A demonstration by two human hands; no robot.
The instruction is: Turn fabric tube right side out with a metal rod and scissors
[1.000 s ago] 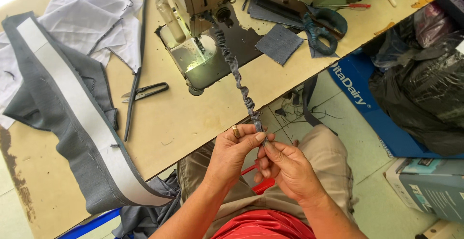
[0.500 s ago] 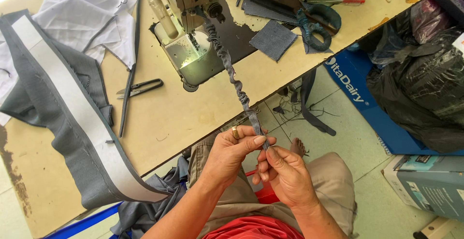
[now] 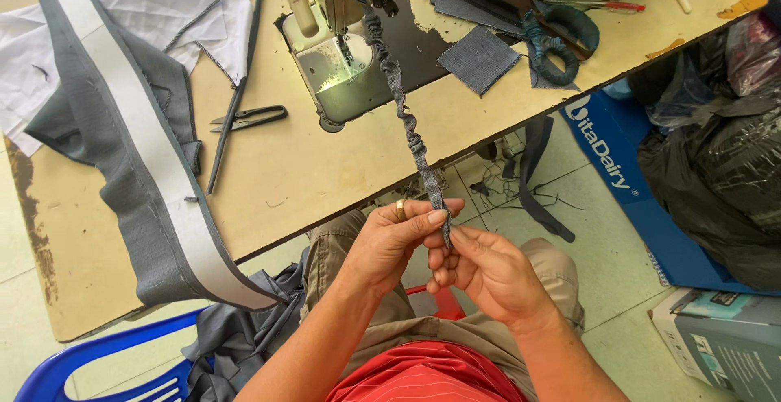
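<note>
Grey gathered fabric strip [image 3: 404, 117], ruched along its length, runs taut from the needle area of the sewing machine [image 3: 342, 11] across the wooden surface [image 3: 309, 166] and past its near edge to both hands. The left hand [image 3: 394, 243] has its grip pinched on the strip's near end, and the right hand [image 3: 488, 276] has its grip closed on the same end just beside it. Thread snips [image 3: 248, 117] and a grey waistband piece [image 3: 138, 158] lie on the surface to the left.
</note>
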